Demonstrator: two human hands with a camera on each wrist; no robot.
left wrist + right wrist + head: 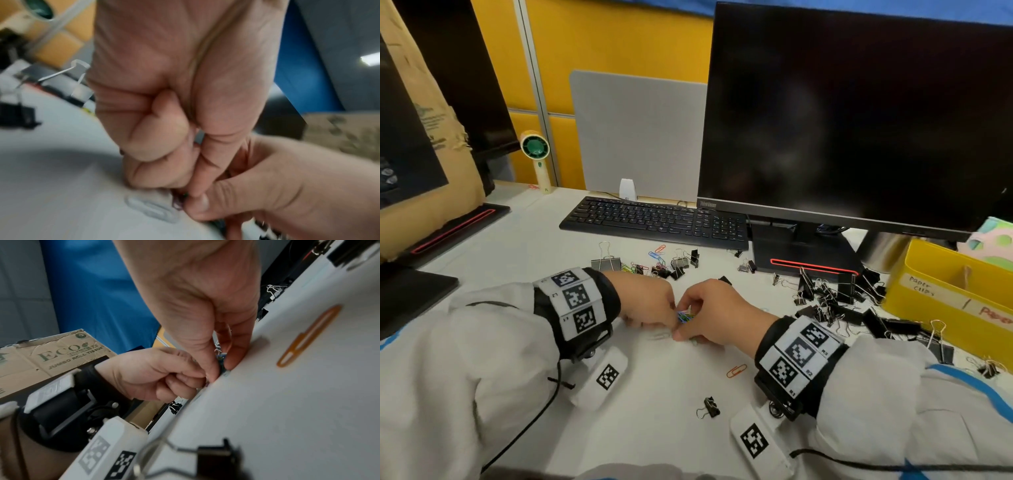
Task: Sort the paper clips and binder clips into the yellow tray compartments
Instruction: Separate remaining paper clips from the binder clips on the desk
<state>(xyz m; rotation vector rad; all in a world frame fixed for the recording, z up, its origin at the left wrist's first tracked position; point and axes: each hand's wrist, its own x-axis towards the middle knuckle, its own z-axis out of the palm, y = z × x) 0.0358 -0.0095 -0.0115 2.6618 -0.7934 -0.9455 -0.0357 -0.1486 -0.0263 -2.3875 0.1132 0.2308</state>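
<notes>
My left hand [664,313] and right hand [690,325] meet over the middle of the white desk [654,394]. A small bunch of coloured paper clips [685,317] sits between them. The right thumb and forefinger pinch blue clips [221,360] against the desk. The left hand [179,162] is curled into a fist, with purple clip wire showing between its fingers and thumb. A white paper clip [152,209] lies flat just under the fingers. The yellow tray [945,291], labelled for paper clips, stands at the right.
An orange paper clip [736,370] and a small black binder clip [709,407] lie near my right wrist. A heap of black binder clips [835,301] lies before the tray. More mixed clips [654,265] lie before the keyboard [654,221]. A monitor [859,113] stands behind.
</notes>
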